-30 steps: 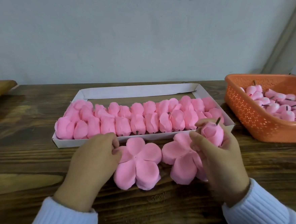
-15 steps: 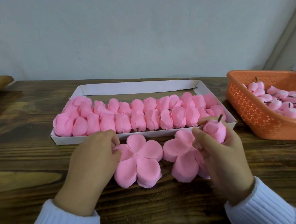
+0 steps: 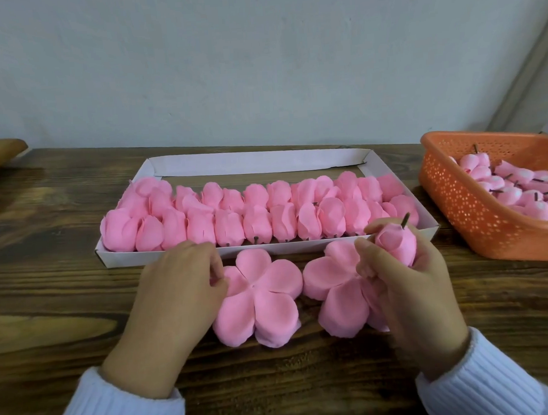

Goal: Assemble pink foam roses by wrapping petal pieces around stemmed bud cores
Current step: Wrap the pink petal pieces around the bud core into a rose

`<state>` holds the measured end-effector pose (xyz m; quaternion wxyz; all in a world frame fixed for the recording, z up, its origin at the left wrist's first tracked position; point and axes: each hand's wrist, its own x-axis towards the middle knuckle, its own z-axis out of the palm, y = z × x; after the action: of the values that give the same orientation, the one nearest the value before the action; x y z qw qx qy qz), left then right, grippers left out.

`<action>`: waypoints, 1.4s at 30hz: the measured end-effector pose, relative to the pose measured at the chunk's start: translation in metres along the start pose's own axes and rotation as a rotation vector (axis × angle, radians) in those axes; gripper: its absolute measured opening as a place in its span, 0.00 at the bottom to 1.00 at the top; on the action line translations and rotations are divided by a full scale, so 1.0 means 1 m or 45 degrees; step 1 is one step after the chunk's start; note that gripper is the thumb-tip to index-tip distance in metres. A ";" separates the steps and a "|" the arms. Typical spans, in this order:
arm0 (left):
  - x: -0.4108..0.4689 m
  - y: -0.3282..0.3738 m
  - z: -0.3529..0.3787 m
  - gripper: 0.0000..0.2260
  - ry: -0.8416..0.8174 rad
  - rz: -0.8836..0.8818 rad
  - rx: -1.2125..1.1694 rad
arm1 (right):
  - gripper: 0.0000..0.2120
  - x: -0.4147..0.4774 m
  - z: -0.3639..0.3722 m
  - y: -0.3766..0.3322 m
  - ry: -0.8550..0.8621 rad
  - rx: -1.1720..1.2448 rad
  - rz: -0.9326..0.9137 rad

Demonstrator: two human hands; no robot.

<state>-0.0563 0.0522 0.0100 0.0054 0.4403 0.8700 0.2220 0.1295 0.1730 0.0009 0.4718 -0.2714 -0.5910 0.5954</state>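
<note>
Two flat pink five-petal foam pieces lie side by side on the wooden table: the left petal piece (image 3: 260,302) and the right petal piece (image 3: 336,287). My left hand (image 3: 172,298) pinches the left edge of the left petal piece. My right hand (image 3: 410,278) holds a pink bud core (image 3: 395,244) above the right petal piece, its short dark stem (image 3: 405,220) pointing up and away. The right hand covers part of the right petal piece.
A white cardboard tray (image 3: 159,256) just behind the petal pieces holds two rows of several finished pink roses (image 3: 256,211). An orange perforated basket (image 3: 467,206) at the right holds several stemmed buds (image 3: 524,189). A wall stands behind the table.
Both hands stay almost where they were. The view has tilted slightly, so the tray and basket sit a little higher in the frame. The bud stays in my right hand.
</note>
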 end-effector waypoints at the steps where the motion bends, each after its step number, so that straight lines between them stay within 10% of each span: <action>1: 0.000 0.000 0.000 0.08 -0.003 -0.004 -0.007 | 0.06 0.000 0.000 0.000 0.002 0.002 -0.001; 42: -0.003 -0.001 0.005 0.09 0.120 0.056 -0.087 | 0.06 0.002 0.000 0.004 0.024 0.059 0.021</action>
<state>-0.0540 0.0508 0.0045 -0.0255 0.4479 0.8513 0.2720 0.1279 0.1749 -0.0023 0.4786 -0.2708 -0.5703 0.6102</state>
